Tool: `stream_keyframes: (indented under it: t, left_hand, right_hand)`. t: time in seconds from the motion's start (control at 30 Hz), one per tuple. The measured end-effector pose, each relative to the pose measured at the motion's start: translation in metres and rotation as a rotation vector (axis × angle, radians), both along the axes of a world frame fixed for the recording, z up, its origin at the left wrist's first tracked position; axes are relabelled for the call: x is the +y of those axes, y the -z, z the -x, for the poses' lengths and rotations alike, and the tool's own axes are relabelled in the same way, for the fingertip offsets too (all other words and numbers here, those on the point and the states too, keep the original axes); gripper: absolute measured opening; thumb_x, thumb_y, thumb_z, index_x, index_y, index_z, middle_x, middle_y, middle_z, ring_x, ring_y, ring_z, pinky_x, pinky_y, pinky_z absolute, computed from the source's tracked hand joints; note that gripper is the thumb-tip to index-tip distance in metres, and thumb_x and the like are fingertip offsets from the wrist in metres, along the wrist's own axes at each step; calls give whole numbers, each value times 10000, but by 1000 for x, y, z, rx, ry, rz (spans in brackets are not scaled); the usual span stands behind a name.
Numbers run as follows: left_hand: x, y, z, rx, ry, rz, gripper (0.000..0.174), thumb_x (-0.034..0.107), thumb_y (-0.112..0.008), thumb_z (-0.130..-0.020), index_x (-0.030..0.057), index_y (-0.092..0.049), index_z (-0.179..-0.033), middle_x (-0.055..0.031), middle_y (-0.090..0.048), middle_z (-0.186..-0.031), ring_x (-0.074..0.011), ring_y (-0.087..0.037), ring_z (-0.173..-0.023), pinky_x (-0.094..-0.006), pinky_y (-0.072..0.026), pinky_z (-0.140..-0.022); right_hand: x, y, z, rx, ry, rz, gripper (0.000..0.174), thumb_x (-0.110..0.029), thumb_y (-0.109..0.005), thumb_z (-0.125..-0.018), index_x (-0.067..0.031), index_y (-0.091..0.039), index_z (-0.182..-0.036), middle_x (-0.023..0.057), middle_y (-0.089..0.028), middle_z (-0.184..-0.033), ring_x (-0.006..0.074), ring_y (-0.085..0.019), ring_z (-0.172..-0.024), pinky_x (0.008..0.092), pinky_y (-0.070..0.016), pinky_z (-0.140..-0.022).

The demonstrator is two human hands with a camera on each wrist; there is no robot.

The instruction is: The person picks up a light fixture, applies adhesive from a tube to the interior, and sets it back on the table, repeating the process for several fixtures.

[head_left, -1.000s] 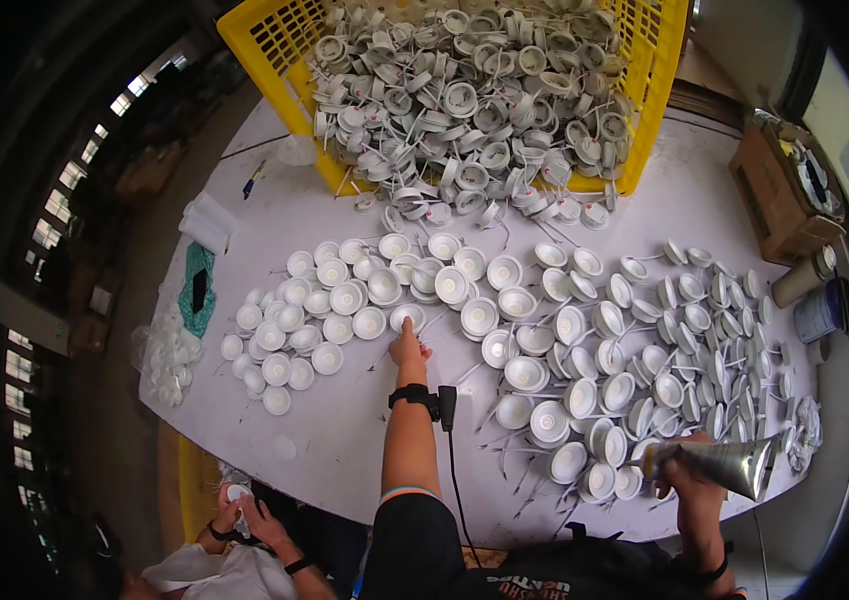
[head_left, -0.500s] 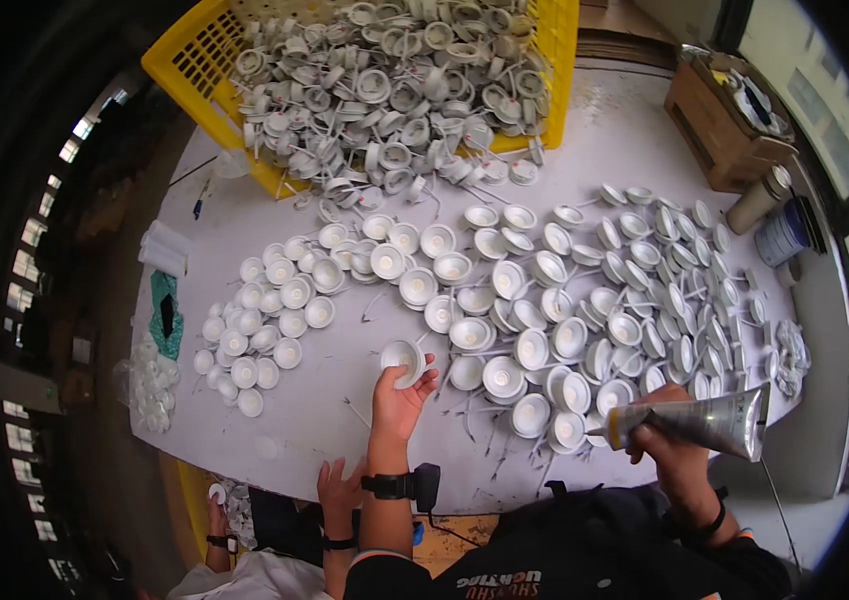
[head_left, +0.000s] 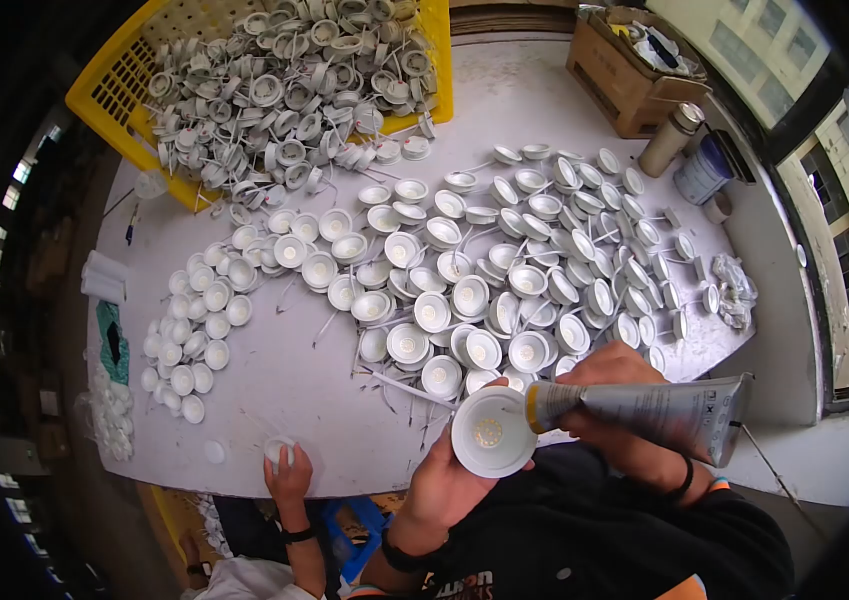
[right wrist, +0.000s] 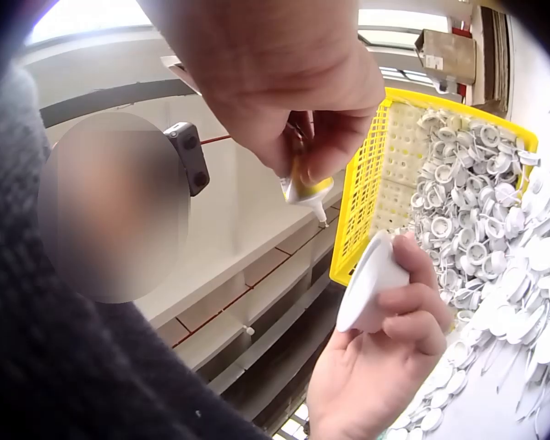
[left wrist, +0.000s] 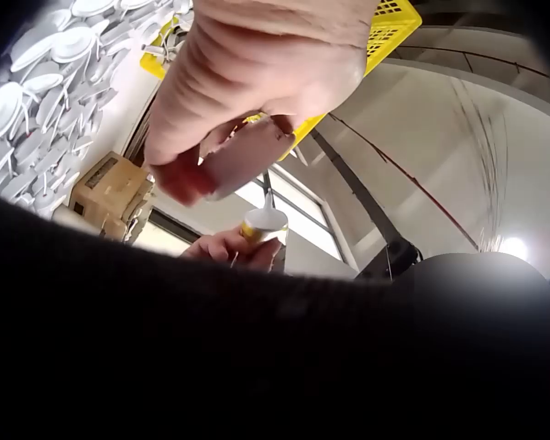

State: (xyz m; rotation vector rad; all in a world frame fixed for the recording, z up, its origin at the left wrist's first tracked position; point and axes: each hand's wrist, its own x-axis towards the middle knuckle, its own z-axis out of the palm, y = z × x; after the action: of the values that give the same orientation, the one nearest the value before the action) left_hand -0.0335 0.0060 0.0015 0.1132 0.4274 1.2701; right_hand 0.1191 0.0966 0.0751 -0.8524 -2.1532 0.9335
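My left hand [head_left: 439, 492] grips a white round downlight [head_left: 492, 432] by its side, its cupped front turned up to the head camera and a pale yellow dotted disc in its middle. My right hand [head_left: 604, 385] holds a silver squeeze tube [head_left: 659, 412] with a yellow collar, pointing left at the downlight's rim. From the right wrist, the tube's white nozzle [right wrist: 321, 216] sits a little above the tilted downlight [right wrist: 376, 282], apart from it. In the left wrist view, the downlight [left wrist: 247, 158] shows edge-on under my fingers.
Many similar downlights [head_left: 470, 295] with cables cover the table [head_left: 274, 390]. A yellow crate [head_left: 104, 110] spills grey-white housings at the back left. A cardboard box [head_left: 624, 85], a metal flask [head_left: 671, 140] and a bucket [head_left: 704, 172] line the right. Another person's hand [head_left: 289, 475] touches a white piece at the front edge.
My left hand took a downlight from the middle of the table and brought it back toward my body. The tube in my right hand now meets it. The head view has swung right.
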Motion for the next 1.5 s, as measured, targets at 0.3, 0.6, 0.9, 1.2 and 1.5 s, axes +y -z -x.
stream_keyframes:
  t: [0.3,0.6,0.9,1.2,1.5]
  left_hand:
    - [-8,5,-2,5,20,-84,541,428,-255,-845,67,-245,-1248,-137,-339,-1227,-315,-402,-1063,-491,-375,-803]
    - [-12,3,1,53,28,-61,586,458,-297,-826,55,-239,-1247,-151,-339,-1221,-317,-397,-1068,-486,-383,-799]
    - [-7,1,-1,61,19,-74,559,420,-336,-826,47,-255,-1234,-139,-378,-1182,-281,-430,-1036,-467,-409,-785]
    - [-6,5,6,10,1,-104,646,427,-427,-803,29,-183,-1249,-127,-345,-1199,-227,-406,-1075,-393,-380,-855]
    - [-11,9,7,109,-105,-28,579,435,-314,-825,44,-238,-1244,-120,-341,-1232,-254,-399,-1077,-411,-357,-847]
  right_hand:
    - [1,-9,6,-56,-118,-222,222,-36,-650,-650,-78,-546,-842,44,-566,-821,192,-546,-704,277,-453,-575]
    - [-2,-10,12,-93,-109,-139,175,-43,-633,-679,-60,-559,-837,58,-567,-827,186,-549,-702,267,-453,-581]
    - [-1,-2,18,181,-102,-111,226,-86,-655,-662,-54,-571,-870,57,-570,-841,185,-550,-705,266,-450,-596]
    - [-4,-1,7,-39,-74,-213,364,-117,-660,-613,-33,-563,-953,73,-552,-819,172,-548,-710,245,-449,-583]
    - [-4,-21,-3,-149,-324,53,307,-47,-633,-599,-36,-576,-901,65,-556,-843,164,-538,-728,258,-442,-587]
